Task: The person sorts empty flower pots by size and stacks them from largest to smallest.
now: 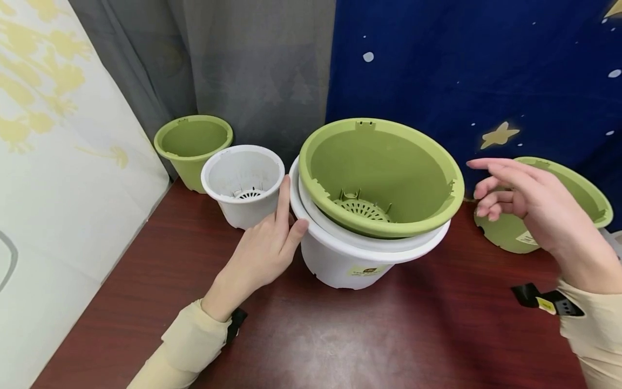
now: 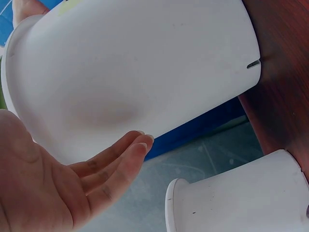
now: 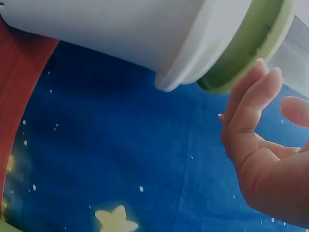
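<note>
- The large green pot [image 1: 379,167] is sitting tilted at the top of a stack, its lower part hiding inside the inner white pot [image 1: 335,227], which is nesting in the outer white pot [image 1: 335,259] standing on the table [image 1: 340,346]
- The left grip [image 1: 264,246] is lying beside the white rims, fingers reaching out nearly straight and holding nothing; whether it is pressing there, I'm not managing to tell
- The right grip [image 1: 534,200] is hovering loosely bent near the green rim, thumb standing apart from fingers, nothing in it
- All three are looking like moulded plastic, so I'm guessing light and fairly stiff, perhaps giving a little at the rim, smooth enough to be slipping under flat fingers, hardly fragile
- The rolled rim is offering the surest hold, I'd say: fingers hooking under the lip on opposite sides, thumbs pressing inside
- On the right the green rim is overhanging the white ones, leaving fingers room
</note>
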Action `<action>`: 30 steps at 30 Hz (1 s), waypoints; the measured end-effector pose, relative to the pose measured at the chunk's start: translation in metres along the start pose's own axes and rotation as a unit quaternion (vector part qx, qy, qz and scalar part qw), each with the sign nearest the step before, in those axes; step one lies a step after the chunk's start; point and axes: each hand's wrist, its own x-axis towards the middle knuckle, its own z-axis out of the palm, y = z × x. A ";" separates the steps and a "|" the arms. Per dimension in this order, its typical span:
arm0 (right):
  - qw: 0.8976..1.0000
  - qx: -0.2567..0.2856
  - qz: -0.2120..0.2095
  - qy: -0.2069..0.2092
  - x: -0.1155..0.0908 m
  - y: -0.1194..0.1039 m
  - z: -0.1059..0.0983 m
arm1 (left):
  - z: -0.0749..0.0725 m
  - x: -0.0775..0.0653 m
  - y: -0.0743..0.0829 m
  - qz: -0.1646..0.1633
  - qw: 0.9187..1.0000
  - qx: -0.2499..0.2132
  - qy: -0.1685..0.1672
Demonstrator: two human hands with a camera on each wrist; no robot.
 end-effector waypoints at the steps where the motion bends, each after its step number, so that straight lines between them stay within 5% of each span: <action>1: 1.000 0.015 -0.007 -0.008 -0.001 -0.001 -0.004 | 0.000 0.000 0.000 0.000 1.000 0.000 0.000; 9: 0.997 0.069 -0.044 -0.013 -0.016 -0.002 -0.030 | 0.000 0.000 0.001 0.000 1.000 0.002 0.001; 16: 0.997 0.043 -0.057 0.022 -0.021 0.002 -0.045 | 0.000 0.000 0.001 -0.004 1.000 -0.002 -0.001; 23: 0.994 0.084 -0.067 0.003 -0.026 0.013 -0.085 | 0.002 0.001 0.000 0.001 1.000 -0.004 0.000; 30: 0.997 0.021 -0.046 0.059 -0.030 0.015 -0.102 | 0.002 0.000 0.000 0.001 1.000 -0.001 0.003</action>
